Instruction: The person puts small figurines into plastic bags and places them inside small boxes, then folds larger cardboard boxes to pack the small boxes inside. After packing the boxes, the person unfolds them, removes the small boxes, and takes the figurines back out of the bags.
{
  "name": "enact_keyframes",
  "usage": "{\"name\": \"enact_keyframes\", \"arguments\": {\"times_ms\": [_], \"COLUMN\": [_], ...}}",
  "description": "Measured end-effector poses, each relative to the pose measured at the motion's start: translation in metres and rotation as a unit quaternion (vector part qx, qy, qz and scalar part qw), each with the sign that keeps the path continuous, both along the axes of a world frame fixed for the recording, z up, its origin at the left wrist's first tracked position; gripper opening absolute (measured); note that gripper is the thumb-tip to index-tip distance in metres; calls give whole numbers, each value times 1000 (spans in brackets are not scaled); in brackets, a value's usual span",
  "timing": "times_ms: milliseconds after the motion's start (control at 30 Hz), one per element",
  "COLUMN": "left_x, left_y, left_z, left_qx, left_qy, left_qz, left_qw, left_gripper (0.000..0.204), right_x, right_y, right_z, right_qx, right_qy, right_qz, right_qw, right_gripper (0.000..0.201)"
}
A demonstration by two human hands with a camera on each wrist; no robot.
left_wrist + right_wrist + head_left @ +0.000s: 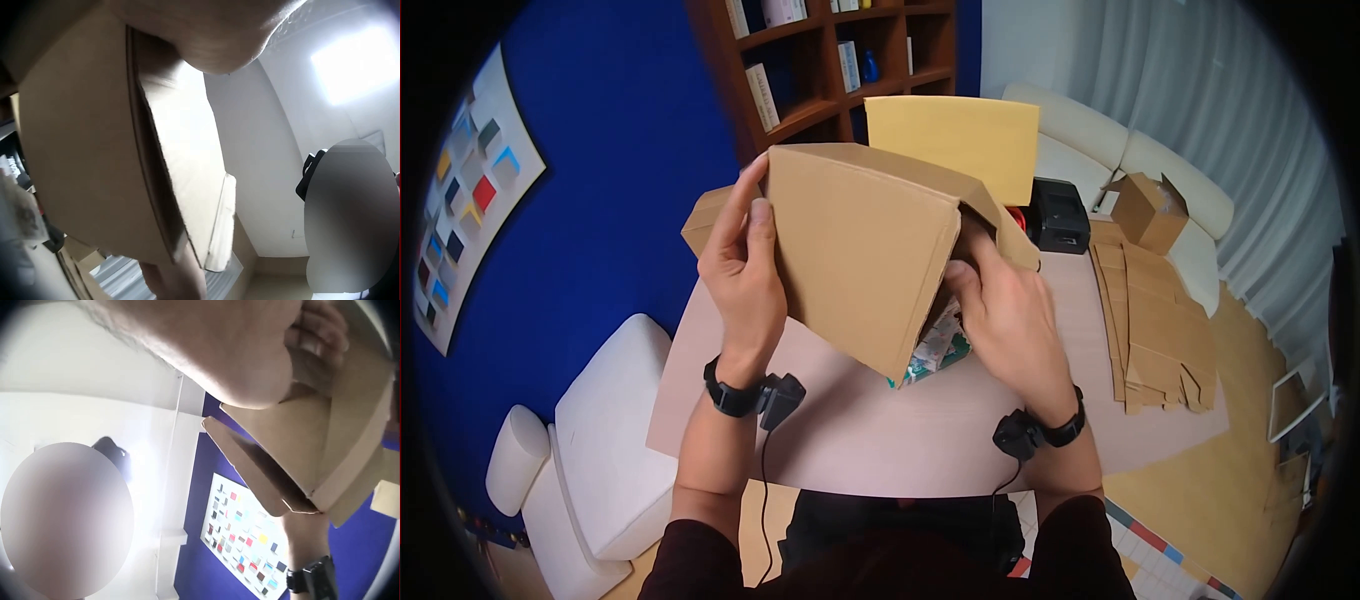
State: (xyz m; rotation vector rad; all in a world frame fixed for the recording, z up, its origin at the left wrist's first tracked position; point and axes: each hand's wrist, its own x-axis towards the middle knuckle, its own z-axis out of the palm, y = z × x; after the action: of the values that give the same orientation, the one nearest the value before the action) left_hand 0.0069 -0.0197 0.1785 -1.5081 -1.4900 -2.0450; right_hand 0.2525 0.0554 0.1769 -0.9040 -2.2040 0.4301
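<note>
A brown cardboard box point(855, 250) is held up tilted above the table, its open side toward the right. My left hand point(745, 265) grips its left edge, thumb on the near face and fingers round the far side. At the opening, my right hand point(1005, 310) has its fingers inside, partly hidden by a flap; the right wrist view shows these fingers curled beside the cardboard point(281, 434). Below the opening shows a crumpled white and green item point(940, 345); whether it lies inside the box I cannot tell. In the left wrist view the box point(87, 144) fills the left side.
Flattened cardboard point(1155, 330) lies on the table point(870, 440) at the right. Behind it, an opened box point(1150, 215) stands near a black device point(1060, 215). A yellow panel point(955, 145) rises behind the held box, and another carton point(705, 215) shows at its left.
</note>
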Motion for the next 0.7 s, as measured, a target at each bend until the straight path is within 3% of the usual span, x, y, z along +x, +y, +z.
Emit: {"name": "enact_keyframes", "arguments": {"times_ms": [67,100,167,200,233,267,400,467,500,567,600,700], "left_x": [-3,-3,-1,-1,0,1,0,0,2,2,2,9], "left_y": [-5,-6,-6,-5,-5,-5,-5,-4,-3,-3,-5,-11], "left_z": [-1,-1,-3,-6,-7,-7,-9,-11,-11,-10,-10,-11], "left_qx": [0,-2,9,18,26,26,42,42,50,60,52,48], "left_qy": [-4,-8,3,4,5,6,16,25,15,5,-11,-11], "left_qz": [-18,-33,-30,-24,-18,-21,-23,-20,-15,-10,-6,0], "left_qw": [1000,999,999,1000,999,999,999,999,999,998,999,999], "left_gripper": [38,38,38,38,38,38,37,37,37,37,38,40], "right_x": [-5,-7,-11,-10,-11,-11,-9,-4,-4,-6,-3,4], "right_y": [17,24,32,30,24,19,16,11,7,-1,-3,3], "right_z": [-15,-21,-26,-26,-22,-20,-17,-12,-11,-10,-4,-10], "right_qx": [51,52,5,6,-135,-270,-321,-371,-370,-326,-290,-218], "right_qy": [127,128,236,235,313,382,377,403,403,517,535,564], "right_qz": [75,72,183,182,264,336,346,367,367,319,290,246], "right_qw": [988,988,954,955,902,817,797,752,752,724,739,758], "right_gripper": [65,65,73,73,75,77,86,75,75,66,51,40]}}
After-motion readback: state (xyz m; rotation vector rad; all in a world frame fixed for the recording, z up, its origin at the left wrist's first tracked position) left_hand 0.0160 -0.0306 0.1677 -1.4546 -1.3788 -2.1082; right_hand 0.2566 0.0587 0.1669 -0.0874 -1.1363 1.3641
